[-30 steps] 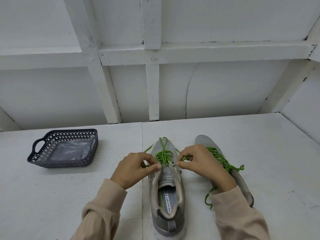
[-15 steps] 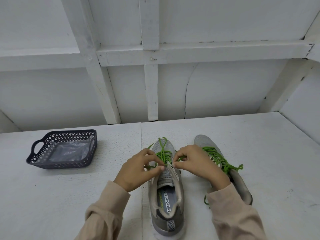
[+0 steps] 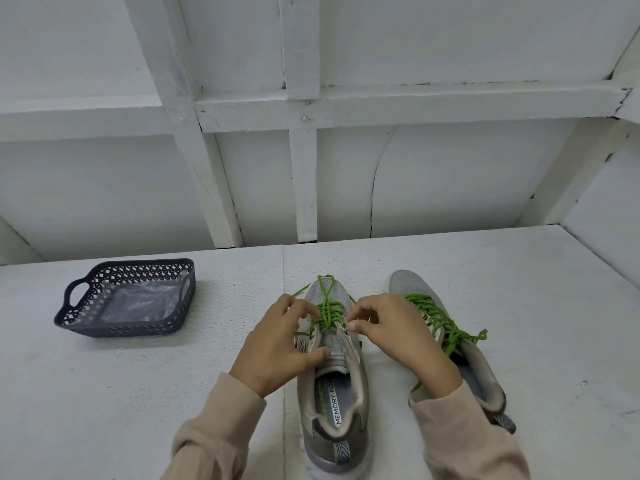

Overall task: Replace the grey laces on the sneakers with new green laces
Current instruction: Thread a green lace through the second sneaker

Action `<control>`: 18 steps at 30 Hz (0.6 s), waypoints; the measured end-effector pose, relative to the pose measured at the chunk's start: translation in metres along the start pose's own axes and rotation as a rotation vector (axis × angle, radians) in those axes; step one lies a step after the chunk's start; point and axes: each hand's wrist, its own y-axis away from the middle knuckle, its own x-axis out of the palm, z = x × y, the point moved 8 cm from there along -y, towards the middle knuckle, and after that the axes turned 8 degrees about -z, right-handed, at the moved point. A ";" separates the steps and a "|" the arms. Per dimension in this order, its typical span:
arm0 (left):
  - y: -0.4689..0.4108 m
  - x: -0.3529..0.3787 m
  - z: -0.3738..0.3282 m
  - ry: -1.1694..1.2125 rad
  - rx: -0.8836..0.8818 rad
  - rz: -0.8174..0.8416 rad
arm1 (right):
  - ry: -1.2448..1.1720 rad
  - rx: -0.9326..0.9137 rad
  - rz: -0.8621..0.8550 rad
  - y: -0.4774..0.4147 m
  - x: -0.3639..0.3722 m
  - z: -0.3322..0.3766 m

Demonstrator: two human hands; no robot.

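Head view: on the white desk [image 3: 156, 393], the left hand [image 3: 277, 344] closes its grip round the eyelet edge of the middle sneaker [image 3: 337, 414] while the right hand [image 3: 394, 337] pinches the green lace [image 3: 327, 311] beside it; steadying that edge and pulling evenly, without twists, looks wisest.

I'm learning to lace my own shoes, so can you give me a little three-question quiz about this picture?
1. True or false: the basket holds crinkly clear plastic.
2. The left hand and right hand work on which sneaker? A) the sneaker nearer the basket B) the farther one
3. Fill in: the laces at the fingers are ____.
Key: 1 true; 2 A; 3 green.
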 end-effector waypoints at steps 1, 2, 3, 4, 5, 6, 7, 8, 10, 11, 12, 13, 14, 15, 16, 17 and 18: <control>0.001 -0.002 0.000 -0.003 0.004 -0.009 | -0.011 0.020 -0.002 0.000 0.000 -0.002; 0.001 -0.003 0.000 0.004 0.010 -0.016 | -0.026 0.031 -0.002 0.000 0.001 -0.004; 0.002 -0.004 -0.001 0.020 0.014 -0.022 | -0.039 0.035 -0.002 -0.001 0.001 -0.004; 0.002 -0.005 -0.002 0.040 0.011 -0.027 | -0.054 0.030 -0.002 -0.001 0.002 -0.002; 0.002 -0.005 -0.002 0.056 0.003 -0.030 | -0.065 0.022 0.002 0.000 0.003 0.000; 0.002 -0.004 -0.003 0.066 -0.004 -0.036 | -0.078 0.007 0.007 0.000 0.005 0.003; 0.002 -0.004 -0.003 0.071 -0.008 -0.044 | -0.078 -0.008 0.013 0.001 0.007 0.006; 0.002 -0.004 -0.004 0.073 -0.011 -0.055 | -0.077 -0.020 0.015 0.001 0.009 0.008; 0.003 -0.005 -0.005 0.065 -0.012 -0.076 | -0.076 -0.029 0.004 0.001 0.010 0.008; 0.003 -0.006 -0.006 0.063 -0.014 -0.082 | -0.078 -0.028 -0.003 0.000 0.009 0.008; 0.003 -0.006 -0.006 0.069 -0.018 -0.085 | -0.083 -0.029 -0.012 0.000 0.009 0.008; 0.004 -0.006 -0.006 0.080 -0.022 -0.084 | -0.080 -0.031 -0.023 0.000 0.007 0.010; 0.004 -0.006 -0.006 0.090 -0.025 -0.082 | -0.071 -0.042 -0.028 0.001 0.006 0.012; 0.004 -0.006 -0.008 0.096 -0.024 -0.082 | -0.049 -0.056 -0.020 0.002 0.005 0.017; 0.004 -0.006 -0.010 0.093 -0.018 -0.084 | -0.010 -0.073 0.020 0.004 0.007 0.021; 0.004 -0.007 -0.012 0.081 -0.008 -0.087 | 0.052 -0.095 0.084 0.007 0.010 0.025; 0.004 -0.007 -0.014 0.054 0.008 -0.087 | 0.131 -0.124 0.148 0.009 0.014 0.029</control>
